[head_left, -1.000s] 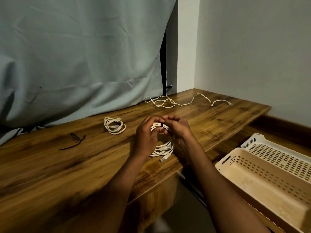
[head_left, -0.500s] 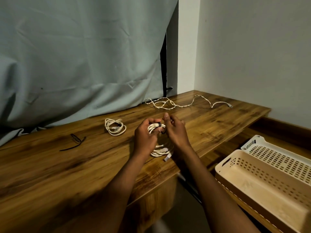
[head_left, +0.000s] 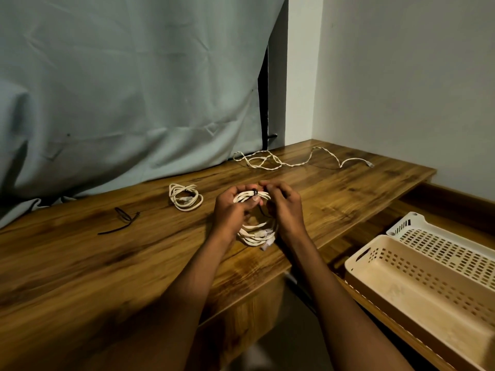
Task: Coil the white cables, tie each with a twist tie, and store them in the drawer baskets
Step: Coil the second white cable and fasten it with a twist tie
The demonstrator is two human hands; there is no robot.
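Observation:
A coiled white cable (head_left: pixel 257 232) stands upright on the wooden desk (head_left: pixel 80 263) between both hands. My left hand (head_left: pixel 231 212) grips the top of the coil, thumb against it. My right hand (head_left: pixel 285 210) pinches a black twist tie (head_left: pixel 255 193) wrapped around the coil's top. A second coiled white cable (head_left: pixel 185 197) lies on the desk to the left. A loose white cable (head_left: pixel 284 160) sprawls near the back edge. More black twist ties (head_left: pixel 122 219) lie further left.
Two perforated plastic baskets sit in the open drawer at lower right, a beige one (head_left: pixel 417 287) in front and a white one (head_left: pixel 455 250) behind. A grey curtain (head_left: pixel 120 89) hangs behind the desk. A white wall (head_left: pixel 401 76) closes the right side.
The coil has risen slightly and both hands have shifted at its top, fingers working around the black tie. The view has tilted a little.

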